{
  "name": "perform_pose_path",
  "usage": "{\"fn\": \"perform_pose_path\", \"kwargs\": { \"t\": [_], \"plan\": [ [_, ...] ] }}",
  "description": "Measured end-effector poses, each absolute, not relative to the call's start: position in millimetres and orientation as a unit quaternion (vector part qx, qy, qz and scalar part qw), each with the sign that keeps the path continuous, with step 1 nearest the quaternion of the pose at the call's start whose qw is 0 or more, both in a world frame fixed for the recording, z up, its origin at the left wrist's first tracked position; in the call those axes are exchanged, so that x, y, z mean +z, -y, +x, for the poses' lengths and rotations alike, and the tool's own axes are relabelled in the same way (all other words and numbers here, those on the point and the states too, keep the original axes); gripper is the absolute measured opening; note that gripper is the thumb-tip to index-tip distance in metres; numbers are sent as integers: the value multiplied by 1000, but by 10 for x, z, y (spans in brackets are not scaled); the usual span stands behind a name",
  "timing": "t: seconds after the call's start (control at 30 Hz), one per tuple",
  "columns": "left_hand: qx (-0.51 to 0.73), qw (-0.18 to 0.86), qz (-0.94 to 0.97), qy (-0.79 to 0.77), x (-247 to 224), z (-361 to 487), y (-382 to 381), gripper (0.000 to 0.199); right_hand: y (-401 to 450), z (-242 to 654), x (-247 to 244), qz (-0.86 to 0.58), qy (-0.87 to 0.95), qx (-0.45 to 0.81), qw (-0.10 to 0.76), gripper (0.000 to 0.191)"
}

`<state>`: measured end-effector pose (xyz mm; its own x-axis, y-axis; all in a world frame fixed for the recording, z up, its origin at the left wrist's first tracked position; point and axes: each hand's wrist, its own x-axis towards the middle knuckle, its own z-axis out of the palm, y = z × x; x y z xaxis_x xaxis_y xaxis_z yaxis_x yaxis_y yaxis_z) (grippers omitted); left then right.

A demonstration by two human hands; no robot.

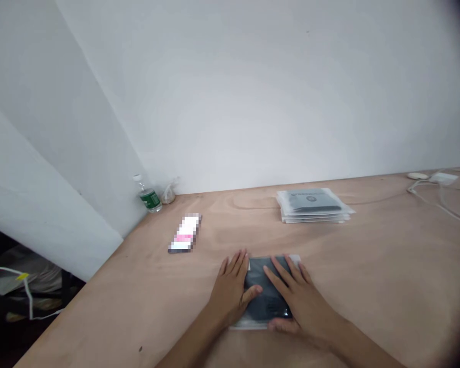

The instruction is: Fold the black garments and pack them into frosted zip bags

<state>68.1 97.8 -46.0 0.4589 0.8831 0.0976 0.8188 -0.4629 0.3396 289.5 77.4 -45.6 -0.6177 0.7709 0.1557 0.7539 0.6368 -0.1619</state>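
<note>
A dark flat item in a clear plastic bag (266,291) lies on the wooden table in front of me. My left hand (232,289) rests flat along its left side, thumb reaching over the bag. Across the right part of the same bag, my right hand (301,299) lies with its fingers spread. Neither hand grips anything. Farther back, toward the wall, sits a stack of similar bagged items (312,205), the top one grey with dark print.
A phone with a lit screen (186,233) lies at the left of the table (157,301). Behind it are a water bottle with a green label (149,197) and a small plastic bag (168,194). White cables (440,197) and a round white object (417,176) are at the back right.
</note>
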Motion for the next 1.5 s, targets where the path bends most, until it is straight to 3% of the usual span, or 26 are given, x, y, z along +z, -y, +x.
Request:
{"fn": "perform_pose_path", "kwargs": {
  "t": [0.13,0.33,0.5,0.67,0.83,1.0,1.17,1.3,1.5],
  "plan": [
    [183,179,822,-509,-386,645,-1026,61,-631,2868,-403,-345,933,-26,101,79],
    [257,188,798,-512,-363,626,-1041,52,-624,2744,-412,-418,881,-179,128,52],
    [312,196,769,-522,-370,638,-1076,52,-841,2939,248,-438,861,-221,137,58],
    [307,192,760,-541,-367,684,-1074,45,-1727,3309,837,-578,773,-226,132,62],
    [297,181,767,-540,-346,679,-1059,41,-2362,3536,588,-610,758,-208,100,34],
    [289,171,774,-536,-343,685,-1077,39,-2440,3597,212,-619,763,-176,63,35],
    [258,160,788,-536,-313,695,-1059,37,-2512,3678,163,-623,769,-134,48,44],
    [228,129,797,-544,-299,709,-1040,34,-2366,3612,285,-611,779,-124,68,69],
    [183,8,852,-490,-456,818,-1064,41,-1543,3011,-90,-491,857,-109,109,61]
  ]
}}
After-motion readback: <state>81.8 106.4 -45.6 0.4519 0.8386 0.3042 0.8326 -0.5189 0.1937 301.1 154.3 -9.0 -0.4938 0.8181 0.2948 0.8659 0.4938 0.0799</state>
